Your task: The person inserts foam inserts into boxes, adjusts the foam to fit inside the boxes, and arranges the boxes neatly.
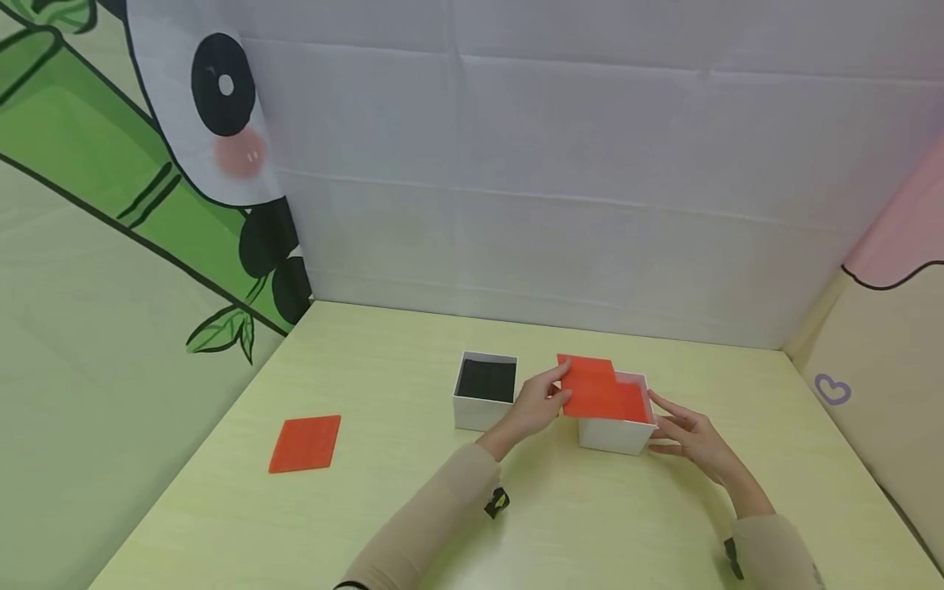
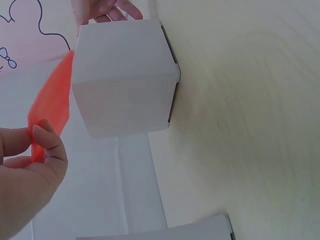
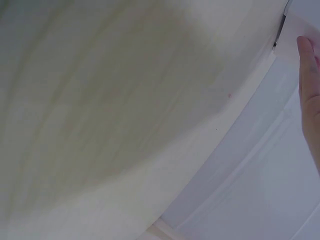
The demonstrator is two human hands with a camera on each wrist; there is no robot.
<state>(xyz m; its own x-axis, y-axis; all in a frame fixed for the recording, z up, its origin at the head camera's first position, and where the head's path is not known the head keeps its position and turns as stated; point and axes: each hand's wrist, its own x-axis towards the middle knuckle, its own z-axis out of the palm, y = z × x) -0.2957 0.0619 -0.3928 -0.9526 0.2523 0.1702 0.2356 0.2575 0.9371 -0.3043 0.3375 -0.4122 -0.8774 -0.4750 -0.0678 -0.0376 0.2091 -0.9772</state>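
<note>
My left hand (image 1: 537, 403) pinches the edge of a thin, flat red sheet (image 1: 586, 385). The sheet overlaps the left part of an open white box (image 1: 614, 436) in the head view, where more red shows inside the rim. From the left wrist, the red sheet (image 2: 52, 100) stands beside the box's white wall (image 2: 125, 75), gripped between thumb and fingers. With fingers extended, my right hand (image 1: 696, 442) touches the right side of that box. In the right wrist view, the fingers of the right hand (image 3: 310, 85) lie along the box wall (image 3: 292, 42).
A second white box (image 1: 478, 414) with a black layer inside (image 1: 487, 380) stands just left of my left hand. Another red square sheet (image 1: 306, 444) lies flat on the pale yellow table (image 1: 383, 508), farther left. A white cloth backdrop (image 1: 546, 180) rises behind the table.
</note>
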